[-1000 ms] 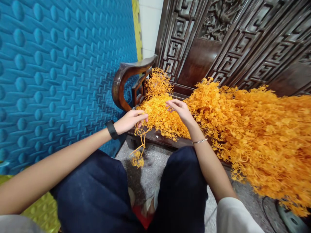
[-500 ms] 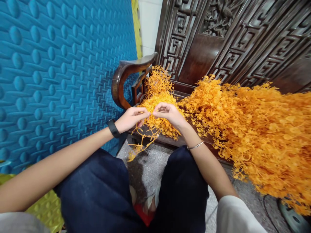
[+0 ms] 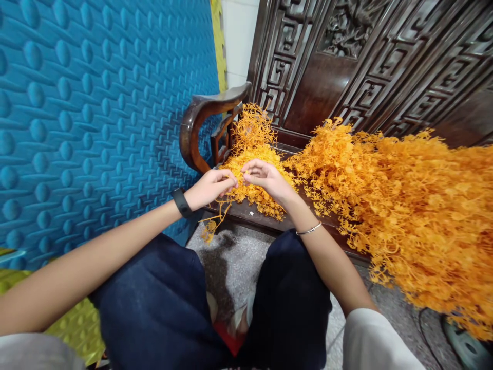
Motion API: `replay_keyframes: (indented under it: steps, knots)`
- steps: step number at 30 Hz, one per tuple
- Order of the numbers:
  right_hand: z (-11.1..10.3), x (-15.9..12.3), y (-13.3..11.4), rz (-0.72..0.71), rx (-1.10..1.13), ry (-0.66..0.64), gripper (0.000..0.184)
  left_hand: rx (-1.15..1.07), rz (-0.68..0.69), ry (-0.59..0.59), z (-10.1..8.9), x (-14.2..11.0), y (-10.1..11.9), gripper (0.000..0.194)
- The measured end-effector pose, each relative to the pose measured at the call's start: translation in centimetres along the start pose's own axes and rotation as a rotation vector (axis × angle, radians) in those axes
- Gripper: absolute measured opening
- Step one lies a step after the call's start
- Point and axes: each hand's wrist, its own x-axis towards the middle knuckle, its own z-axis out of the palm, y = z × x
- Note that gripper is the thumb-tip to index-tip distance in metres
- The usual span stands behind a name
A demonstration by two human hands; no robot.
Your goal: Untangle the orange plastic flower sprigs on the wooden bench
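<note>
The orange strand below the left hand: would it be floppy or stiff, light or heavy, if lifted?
The orange strand probably weighs little: it looks thin. Its stems seem springy rather than limp, since they jut out at angles below the left hand. Its branching could snag in the tangled orange heap behind.

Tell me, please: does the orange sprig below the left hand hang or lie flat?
Hanging: the orange sprig dangles below the left hand, its lower end seen against the grey floor.

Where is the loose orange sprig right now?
In the head view, left of centre, the orange sprig hangs below the left hand, by the front edge of the dark wooden bench.
</note>
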Motion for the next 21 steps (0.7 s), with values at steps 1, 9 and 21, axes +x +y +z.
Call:
replay_keyframes:
  steps: [1, 9, 21]
  knots:
    - [0.0, 0.0, 0.0, -0.006, -0.001, 0.013, 0.025, -0.017, -0.020, 0.003, 0.1, 0.0, 0.1, 0.017]
    - [0.6, 1.5, 1.0, -0.087, -0.045, 0.245, 0.036, -0.084, -0.031, 0.081, 1.2, 0.5, 0.5, 0.022]
    - [-13.1, 1.6, 3.7, -0.069, -0.403, 0.737, 0.024, -0.147, 0.057, 0.049, 0.4, -1.5, 1.0, 0.020]
